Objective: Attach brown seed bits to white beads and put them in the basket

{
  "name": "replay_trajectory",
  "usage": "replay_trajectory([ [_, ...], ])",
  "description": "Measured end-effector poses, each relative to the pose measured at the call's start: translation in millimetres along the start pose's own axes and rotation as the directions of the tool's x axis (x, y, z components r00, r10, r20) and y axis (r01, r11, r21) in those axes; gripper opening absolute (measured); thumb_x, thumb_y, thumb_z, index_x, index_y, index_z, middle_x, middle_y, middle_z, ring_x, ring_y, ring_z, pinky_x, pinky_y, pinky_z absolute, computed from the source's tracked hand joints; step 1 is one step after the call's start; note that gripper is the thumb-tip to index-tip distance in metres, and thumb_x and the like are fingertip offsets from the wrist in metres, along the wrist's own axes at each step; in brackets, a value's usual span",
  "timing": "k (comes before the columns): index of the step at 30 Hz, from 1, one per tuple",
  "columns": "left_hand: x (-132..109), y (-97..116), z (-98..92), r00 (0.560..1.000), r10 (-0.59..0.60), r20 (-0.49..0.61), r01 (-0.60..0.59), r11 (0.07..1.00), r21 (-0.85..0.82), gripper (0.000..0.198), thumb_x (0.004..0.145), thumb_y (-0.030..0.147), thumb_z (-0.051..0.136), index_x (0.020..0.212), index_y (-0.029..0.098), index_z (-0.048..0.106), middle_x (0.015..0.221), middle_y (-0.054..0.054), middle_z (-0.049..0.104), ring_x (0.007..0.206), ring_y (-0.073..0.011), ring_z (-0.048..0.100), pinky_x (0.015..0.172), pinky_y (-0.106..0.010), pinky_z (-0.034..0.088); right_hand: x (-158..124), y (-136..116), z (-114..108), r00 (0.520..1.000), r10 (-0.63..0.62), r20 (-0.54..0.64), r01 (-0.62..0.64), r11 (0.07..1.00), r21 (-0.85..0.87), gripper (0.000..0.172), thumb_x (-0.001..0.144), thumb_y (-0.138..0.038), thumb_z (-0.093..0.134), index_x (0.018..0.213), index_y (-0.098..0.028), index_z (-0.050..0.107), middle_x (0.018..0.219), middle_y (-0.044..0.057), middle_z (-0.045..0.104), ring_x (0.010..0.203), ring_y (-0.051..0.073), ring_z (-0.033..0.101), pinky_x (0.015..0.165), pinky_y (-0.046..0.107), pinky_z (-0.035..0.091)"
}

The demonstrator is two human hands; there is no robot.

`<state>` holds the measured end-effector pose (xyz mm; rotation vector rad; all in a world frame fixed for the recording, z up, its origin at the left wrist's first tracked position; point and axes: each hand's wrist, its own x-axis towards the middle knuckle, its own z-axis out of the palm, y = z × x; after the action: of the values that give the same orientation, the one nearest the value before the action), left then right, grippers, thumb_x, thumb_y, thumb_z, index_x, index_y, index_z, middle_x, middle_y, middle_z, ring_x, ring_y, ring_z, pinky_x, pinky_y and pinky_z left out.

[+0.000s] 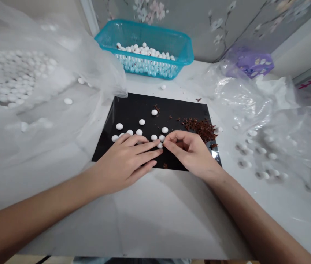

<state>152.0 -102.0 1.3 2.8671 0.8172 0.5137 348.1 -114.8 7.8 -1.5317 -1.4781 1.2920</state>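
Nearest, the bare front strip of a white table (158, 212) lies beneath both forearms, which converge on a black board (181, 106). The left hand (121, 159) is laid low and nearly flat, its fingers spread; two fingertips reach a small white ball (160, 145) near the board's front edge, presumably to keep it from rolling. The right hand (196, 152) is curled, thumb and forefinger narrowed to a pinch at the ball's right side; whether anything is caught between those tips cannot be told. The two hands meet from opposite sides, an arrangement that would leave the left to steady and the right to do fine work. A little farther on, loose balls (141, 122) are scattered over the board, most left of the right hand and some partly hidden by the left fingers; the dark surface makes them easy to pick out. Brown pieces (200, 127) are heaped toward the board's right edge, just beyond the right hand and probably placed there for short reaches. On either side, a clear left bag (75, 55) and right bag (240, 91) each lie close to white balls. Behind the board, a blue basket (186, 55) contains many more, its raised sides likely serving to keep them together. Farthest, a purple packet (256, 62) sits at right, near a flowered wall (185, 22).
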Motion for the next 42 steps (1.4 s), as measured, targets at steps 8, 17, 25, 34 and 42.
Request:
replay_trajectory([
  [8,-0.8,1.4,0.4,0.999,0.044,-0.007,-0.043,0.994,0.101,0.031,0.093,0.027,0.042,0.116,0.017,0.061,0.12,-0.003,0.063,0.099,-0.019,0.054,0.081,-0.034,0.039,-0.6,0.0,2.7,0.999,-0.048,-0.026,0.047,0.998,-0.047,0.014,0.081,-0.026,0.055,0.073,-0.015,0.057,0.057,-0.004,0.044,0.049,0.006,0.036,0.045,0.021,0.027],
  [17,1.0,0.5,1.1,0.992,0.122,0.007,-0.119,0.951,0.287,0.029,0.092,0.022,0.043,0.115,0.017,0.06,0.12,-0.003,0.064,0.097,-0.02,0.057,0.082,-0.037,0.037,2.3,5.5,4.4,0.997,-0.057,-0.042,0.056,0.998,-0.041,0.015,0.081,-0.027,0.055,0.074,-0.014,0.058,0.056,-0.005,0.041,0.049,0.006,0.034,0.045,0.021,0.027],
  [25,2.5,0.8,0.6,0.994,0.103,0.037,-0.109,0.958,0.266,0.031,0.093,0.022,0.04,0.117,0.018,0.06,0.12,-0.002,0.063,0.097,-0.0204,0.057,0.083,-0.037,0.035,3.1,2.1,4.4,0.994,-0.021,-0.106,0.021,1.0,-0.006,0.012,0.077,-0.024,0.061,0.071,-0.014,0.059,0.053,-0.006,0.041,0.048,0.005,0.034,0.044,0.02,0.028],
  [34,1.3,-1.1,-0.2,0.99,0.13,0.047,-0.138,0.95,0.279,0.03,0.092,0.023,0.042,0.116,0.018,0.06,0.122,-0.001,0.062,0.091,-0.0188,0.056,0.08,-0.036,0.036,3.4,2.4,1.1,0.999,-0.01,-0.053,0.01,1.0,0.008,0.016,0.076,-0.027,0.062,0.068,-0.014,0.059,0.061,-0.001,0.056,0.053,0.007,0.044,0.05,0.021,0.037],
  [42,1.5,-4.1,-2.3,0.988,0.132,0.081,-0.146,0.968,0.202,0.03,0.092,0.024,0.042,0.115,0.02,0.061,0.122,-0.001,0.062,0.092,-0.0186,0.056,0.082,-0.037,0.035,5.5,2.1,-0.5,0.999,0.02,-0.043,-0.022,0.999,-0.048,0.017,0.075,-0.028,0.064,0.066,-0.015,0.059,0.061,-0.001,0.056,0.054,0.007,0.043,0.051,0.022,0.035],
])
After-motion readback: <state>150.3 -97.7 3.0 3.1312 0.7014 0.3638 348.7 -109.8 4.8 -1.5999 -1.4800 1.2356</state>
